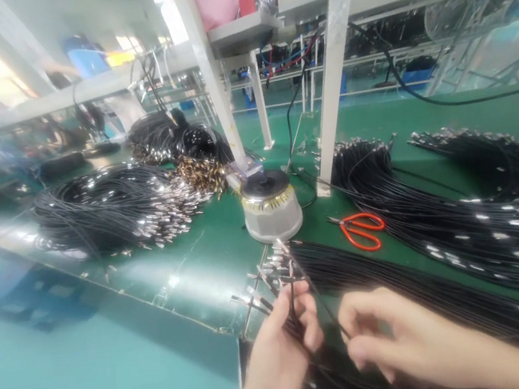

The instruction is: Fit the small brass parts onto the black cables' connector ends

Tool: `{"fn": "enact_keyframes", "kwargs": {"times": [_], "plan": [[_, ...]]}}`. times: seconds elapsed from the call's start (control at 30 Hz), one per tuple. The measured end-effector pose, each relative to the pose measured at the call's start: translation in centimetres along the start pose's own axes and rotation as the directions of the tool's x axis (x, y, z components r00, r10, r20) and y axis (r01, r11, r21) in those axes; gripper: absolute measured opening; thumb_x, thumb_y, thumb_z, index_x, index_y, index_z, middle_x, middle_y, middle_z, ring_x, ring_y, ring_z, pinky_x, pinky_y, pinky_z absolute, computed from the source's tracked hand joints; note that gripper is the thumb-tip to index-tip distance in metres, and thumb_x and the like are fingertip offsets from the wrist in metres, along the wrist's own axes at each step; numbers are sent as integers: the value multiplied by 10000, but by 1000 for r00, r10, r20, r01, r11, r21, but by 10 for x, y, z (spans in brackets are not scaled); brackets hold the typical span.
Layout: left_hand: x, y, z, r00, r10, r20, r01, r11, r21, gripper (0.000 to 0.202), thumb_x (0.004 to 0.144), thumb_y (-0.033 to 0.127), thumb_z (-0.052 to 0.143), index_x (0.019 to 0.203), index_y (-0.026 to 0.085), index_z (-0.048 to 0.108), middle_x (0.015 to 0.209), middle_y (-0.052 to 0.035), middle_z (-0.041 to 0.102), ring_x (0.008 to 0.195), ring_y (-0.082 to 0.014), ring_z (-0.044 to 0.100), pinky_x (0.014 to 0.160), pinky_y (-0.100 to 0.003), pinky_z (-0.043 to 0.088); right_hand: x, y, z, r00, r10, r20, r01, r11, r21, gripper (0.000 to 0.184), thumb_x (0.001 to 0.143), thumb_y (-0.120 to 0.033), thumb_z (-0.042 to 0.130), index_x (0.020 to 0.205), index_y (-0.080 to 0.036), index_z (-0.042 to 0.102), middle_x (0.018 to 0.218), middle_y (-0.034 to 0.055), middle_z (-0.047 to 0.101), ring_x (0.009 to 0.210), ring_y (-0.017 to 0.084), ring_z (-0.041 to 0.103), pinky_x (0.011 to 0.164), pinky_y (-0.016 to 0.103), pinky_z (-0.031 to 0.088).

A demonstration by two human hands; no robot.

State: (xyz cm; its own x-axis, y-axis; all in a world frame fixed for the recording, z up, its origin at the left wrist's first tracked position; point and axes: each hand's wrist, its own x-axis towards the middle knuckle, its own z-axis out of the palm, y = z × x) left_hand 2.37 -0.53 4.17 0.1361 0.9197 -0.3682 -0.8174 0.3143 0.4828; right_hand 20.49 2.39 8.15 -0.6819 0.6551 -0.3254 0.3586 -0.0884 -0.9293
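Note:
Near the table's front edge, my left hand (287,333) is closed around several black cables, whose silvery connector ends (279,263) fan out above the fingers. My right hand (382,332) pinches a single thin black cable (322,302) that slants up and left toward those ends. Between and below the hands lie more black cables, partly covered by them. A long bundle of black cables (398,271) stretches from just beyond my left hand to the lower right. Orange-handled scissors (362,231) lie beyond my right hand, blades pointing left.
A white round device with a black top (271,206) stands beyond my hands. Coiled cable bundles lie left (96,212) and right (440,226) on the green table (187,264). White posts (334,73) hold a shelf above. The table edge drops off at the left.

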Motion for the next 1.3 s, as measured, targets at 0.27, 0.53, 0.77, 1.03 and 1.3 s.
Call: {"fn": "enact_keyframes", "kwargs": {"times": [0.27,0.53,0.77,1.03,1.3], "plan": [[-6,-8,7,995,104,11,-104,964,244,144,832,235,701,775,103,693,755,-41,675,347,41,228,389,-171,161,-17,13,9,980,122,158,-92,979,-184,93,787,-226,652,796,-204,561,782,-22,575,691,117,539,585,185,384],[-18,-7,10,995,70,-69,-42,938,345,228,679,294,820,715,109,693,503,-1,618,303,-1,342,354,-171,163,-16,8,6,960,125,250,-52,959,-280,26,781,-181,629,784,-206,624,689,-50,604,584,87,510,502,167,339],[-23,-11,15,999,14,-53,10,910,414,206,669,243,815,731,129,655,441,2,623,285,2,262,344,-167,138,11,-32,-13,974,-184,-135,180,983,-44,239,803,-327,694,989,-177,681,670,-29,579,588,101,519,550,196,413],[-24,-10,7,998,-39,-43,55,866,498,205,730,286,752,790,97,698,525,-71,695,244,-23,374,310,-178,104,68,-56,3,958,-284,-50,277,954,-111,266,723,-390,771,831,-173,661,650,-33,614,549,93,530,491,188,389],[-16,-15,6,996,72,-57,-35,874,485,273,766,320,743,632,95,668,403,-10,589,228,-4,317,322,-184,113,54,-41,-14,997,-59,58,57,998,27,220,725,-336,751,727,-143,646,588,-23,623,532,108,573,535,214,454]]}}
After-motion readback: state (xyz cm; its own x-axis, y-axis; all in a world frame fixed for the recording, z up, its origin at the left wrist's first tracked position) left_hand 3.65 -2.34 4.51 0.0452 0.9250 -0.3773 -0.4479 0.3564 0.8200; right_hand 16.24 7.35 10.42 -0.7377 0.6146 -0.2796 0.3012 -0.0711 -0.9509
